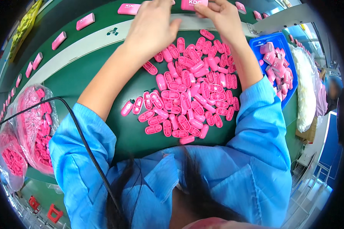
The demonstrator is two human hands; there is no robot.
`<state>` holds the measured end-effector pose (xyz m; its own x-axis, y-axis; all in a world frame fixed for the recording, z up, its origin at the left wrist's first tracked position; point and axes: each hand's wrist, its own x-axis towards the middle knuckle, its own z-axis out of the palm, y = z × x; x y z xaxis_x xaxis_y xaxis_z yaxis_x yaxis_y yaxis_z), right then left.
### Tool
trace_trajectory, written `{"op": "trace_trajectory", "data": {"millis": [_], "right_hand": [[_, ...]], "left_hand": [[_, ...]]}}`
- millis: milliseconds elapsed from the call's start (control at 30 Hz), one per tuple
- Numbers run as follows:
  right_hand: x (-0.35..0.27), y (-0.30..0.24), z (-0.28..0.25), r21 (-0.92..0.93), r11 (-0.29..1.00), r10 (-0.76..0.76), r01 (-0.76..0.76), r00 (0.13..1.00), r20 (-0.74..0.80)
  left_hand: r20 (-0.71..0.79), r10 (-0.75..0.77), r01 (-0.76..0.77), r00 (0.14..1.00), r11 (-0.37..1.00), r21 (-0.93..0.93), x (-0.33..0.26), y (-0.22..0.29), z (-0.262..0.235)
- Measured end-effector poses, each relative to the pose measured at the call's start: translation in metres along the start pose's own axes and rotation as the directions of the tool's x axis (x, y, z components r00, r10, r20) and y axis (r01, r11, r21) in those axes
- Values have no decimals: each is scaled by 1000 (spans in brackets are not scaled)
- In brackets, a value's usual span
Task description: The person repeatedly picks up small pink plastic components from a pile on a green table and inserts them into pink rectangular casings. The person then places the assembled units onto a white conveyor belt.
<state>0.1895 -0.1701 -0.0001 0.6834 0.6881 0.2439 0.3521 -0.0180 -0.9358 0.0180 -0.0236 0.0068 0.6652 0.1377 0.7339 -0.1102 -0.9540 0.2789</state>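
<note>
At the top edge my right hand (221, 18) pinches a glossy pink rounded case (194, 4) with white printing; the thumb lies on its face, and the case's top is cut off by the picture. My left hand (151, 26) reaches over the pale rail, empty as far as I see, its thumb apart from fingers partly out of view. Just left of it lies another pink case (129, 8) on the dark green belt. Below both hands a wide heap of small pink oval shells (185, 86) covers the green tabletop (122, 129), some showing their hollow side.
More pink cases (85, 21) line the curved belt beyond the pale rail (72, 49). To the right stands a blue bin (292, 89) of pink cases. Clear bags (26, 114) of pink parts sit at left, beside a black cable (78, 129). Another person (334, 89) is at far right.
</note>
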Motion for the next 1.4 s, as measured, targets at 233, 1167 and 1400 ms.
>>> {"op": "trace_trajectory", "data": {"millis": [233, 1167, 1400], "right_hand": [[31, 34, -27, -696, 673, -439, 249, 893, -105], [34, -2, -24, -845, 504, -413, 178, 909, -55], [20, 16, -44, -425, 905, -42, 29, 999, -22]], "left_hand": [[501, -48, 200, 864, 946, -255, -41, -2, -82], [467, -429, 597, 773, 245, -764, 2, -15, 30], [621, -387, 711, 681, 148, -688, 1, -27, 18]]}}
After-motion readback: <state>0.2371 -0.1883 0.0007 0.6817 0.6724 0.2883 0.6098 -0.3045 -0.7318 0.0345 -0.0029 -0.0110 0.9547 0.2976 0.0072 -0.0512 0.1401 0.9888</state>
